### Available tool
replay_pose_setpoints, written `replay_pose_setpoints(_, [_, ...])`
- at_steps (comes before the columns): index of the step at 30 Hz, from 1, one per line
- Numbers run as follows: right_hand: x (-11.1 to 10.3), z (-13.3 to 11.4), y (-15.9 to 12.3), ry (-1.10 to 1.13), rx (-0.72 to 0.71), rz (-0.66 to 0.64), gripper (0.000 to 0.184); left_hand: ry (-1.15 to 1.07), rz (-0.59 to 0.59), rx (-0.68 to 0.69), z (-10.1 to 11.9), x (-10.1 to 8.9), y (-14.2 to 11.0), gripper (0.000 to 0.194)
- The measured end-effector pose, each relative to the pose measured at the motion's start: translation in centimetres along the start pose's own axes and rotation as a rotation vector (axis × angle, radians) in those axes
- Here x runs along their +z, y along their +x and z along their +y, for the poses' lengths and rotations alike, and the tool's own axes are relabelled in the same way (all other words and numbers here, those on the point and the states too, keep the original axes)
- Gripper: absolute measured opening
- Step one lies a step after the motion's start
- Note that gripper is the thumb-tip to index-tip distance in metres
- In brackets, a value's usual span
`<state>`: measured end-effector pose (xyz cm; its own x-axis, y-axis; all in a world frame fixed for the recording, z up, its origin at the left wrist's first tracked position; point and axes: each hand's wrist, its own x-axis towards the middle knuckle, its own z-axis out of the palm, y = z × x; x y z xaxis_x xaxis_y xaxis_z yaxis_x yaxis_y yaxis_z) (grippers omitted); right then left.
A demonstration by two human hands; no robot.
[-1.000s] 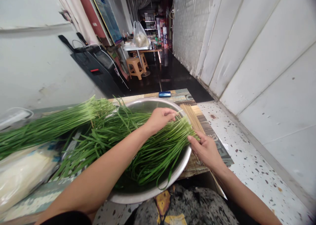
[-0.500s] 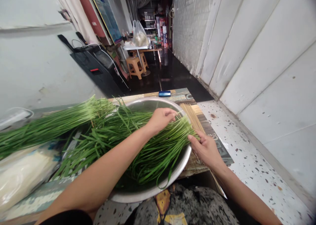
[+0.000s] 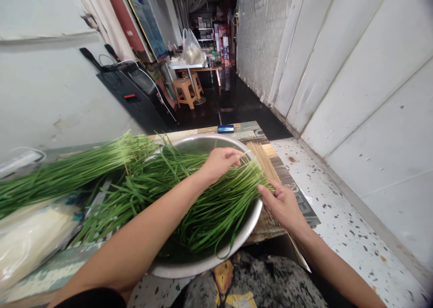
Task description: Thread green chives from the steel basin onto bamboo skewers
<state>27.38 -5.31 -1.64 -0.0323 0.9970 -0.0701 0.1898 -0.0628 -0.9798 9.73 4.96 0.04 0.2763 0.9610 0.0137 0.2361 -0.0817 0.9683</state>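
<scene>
A wide steel bowl [image 3: 252,222] sits on a low table and holds a heap of long green chives [image 3: 203,209]. My left hand [image 3: 219,161] reaches across the bowl, its fingers pinched on a thin bamboo skewer at the bowl's far right rim. My right hand [image 3: 282,204] rests at the bowl's right edge, fingers curled against the chive ends and the pile of bamboo skewers [image 3: 265,163] beside the bowl. What those fingers hold is hidden.
A second bundle of chives [image 3: 67,172] lies to the left, above a pale plastic bag [image 3: 30,236]. A blue lighter [image 3: 225,128] lies at the table's far edge. A white panel wall runs on the right; a dark corridor with a stool [image 3: 185,91] lies beyond.
</scene>
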Motion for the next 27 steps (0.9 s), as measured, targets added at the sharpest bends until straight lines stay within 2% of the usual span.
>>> replay_pose_setpoints(9, [-0.03, -0.14, 0.02, -0.03, 0.001, 0.003, 0.051, -0.054, -0.009, -0.067, 0.02, 0.08, 0.1, 0.021])
replay_pose_setpoints(27, [-0.07, 0.35, 0.01, -0.026, -0.003, 0.006, 0.05, -0.08, -0.026, -0.081, -0.11, 0.09, 0.14, 0.022])
